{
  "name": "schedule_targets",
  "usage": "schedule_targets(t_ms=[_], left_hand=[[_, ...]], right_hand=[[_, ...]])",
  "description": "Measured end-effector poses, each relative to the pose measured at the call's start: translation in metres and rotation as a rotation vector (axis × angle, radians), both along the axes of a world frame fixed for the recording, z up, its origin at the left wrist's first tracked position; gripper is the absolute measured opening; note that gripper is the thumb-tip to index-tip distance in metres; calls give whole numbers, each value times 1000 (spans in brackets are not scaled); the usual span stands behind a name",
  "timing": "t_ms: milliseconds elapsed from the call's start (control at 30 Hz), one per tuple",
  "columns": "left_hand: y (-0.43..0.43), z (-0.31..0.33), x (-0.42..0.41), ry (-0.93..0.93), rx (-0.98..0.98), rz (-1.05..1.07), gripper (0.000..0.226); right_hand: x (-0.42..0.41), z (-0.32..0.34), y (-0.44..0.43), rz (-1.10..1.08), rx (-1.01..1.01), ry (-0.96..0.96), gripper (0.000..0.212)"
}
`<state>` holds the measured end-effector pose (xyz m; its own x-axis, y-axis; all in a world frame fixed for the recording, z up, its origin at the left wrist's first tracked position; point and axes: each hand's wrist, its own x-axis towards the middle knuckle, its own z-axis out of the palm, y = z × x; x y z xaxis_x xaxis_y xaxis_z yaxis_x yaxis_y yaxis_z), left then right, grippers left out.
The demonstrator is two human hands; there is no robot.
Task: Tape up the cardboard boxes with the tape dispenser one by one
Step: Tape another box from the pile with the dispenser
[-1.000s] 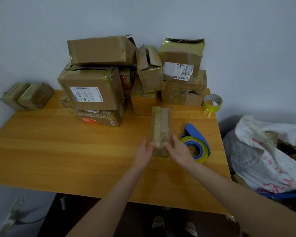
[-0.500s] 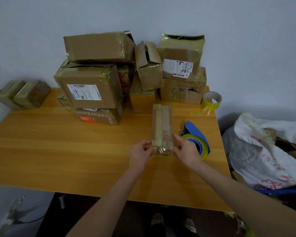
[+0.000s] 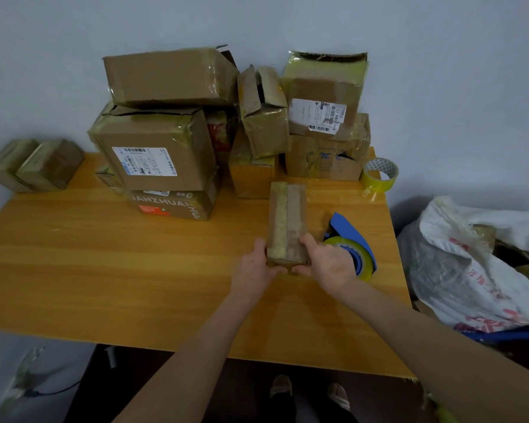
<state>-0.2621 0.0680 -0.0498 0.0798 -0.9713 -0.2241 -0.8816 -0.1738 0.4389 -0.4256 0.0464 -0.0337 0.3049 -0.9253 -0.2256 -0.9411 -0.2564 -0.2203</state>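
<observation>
A long narrow cardboard box (image 3: 287, 221) lies on the wooden table (image 3: 104, 270), with a strip of yellowish tape along its top. My left hand (image 3: 255, 268) grips its near left corner and my right hand (image 3: 329, 264) grips its near right corner, thumbs on top. Just right of the box lies the blue tape dispenser (image 3: 353, 244) with a yellow roll, partly hidden by my right hand. A pile of worn cardboard boxes (image 3: 156, 160) stands at the back of the table.
A loose roll of yellow tape (image 3: 379, 177) sits at the table's back right corner. Two small taped boxes (image 3: 34, 164) rest off the table's back left. A white sack (image 3: 477, 264) stuffed with cardboard stands right of the table. My feet show below the front edge.
Both hands have closed in on the box's near end, from pinching the loose tape flap there to gripping the corners. The view has shifted slightly.
</observation>
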Motion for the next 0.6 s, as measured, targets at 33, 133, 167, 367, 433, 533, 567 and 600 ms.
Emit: schedule_targets(t_ms=[33, 133, 167, 367, 433, 533, 567, 600], left_hand=[[0, -2, -1, 38, 16, 4, 74], [0, -1, 2, 160, 41, -22, 103], [0, -2, 3, 228, 42, -21, 104], [-5, -5, 0, 241, 30, 47, 70], [-5, -6, -3, 243, 16, 70, 66], [-5, -4, -4, 266, 33, 71, 64], [-6, -3, -5, 270, 43, 68, 63], [-8, -2, -7, 262, 53, 72, 62]], right_hand=[[-1, -1, -2, -3, 15, -15, 68], [-6, 3, -6, -47, 137, -258, 75], [-6, 3, -7, -66, 177, -350, 72], [-5, -5, -4, -106, 180, -446, 50], [-5, -9, -1, -125, 197, -472, 49], [-4, -7, -1, -124, 203, -461, 55], [-4, -6, -2, -125, 201, -441, 57], [-3, -6, -2, -125, 195, -431, 58]])
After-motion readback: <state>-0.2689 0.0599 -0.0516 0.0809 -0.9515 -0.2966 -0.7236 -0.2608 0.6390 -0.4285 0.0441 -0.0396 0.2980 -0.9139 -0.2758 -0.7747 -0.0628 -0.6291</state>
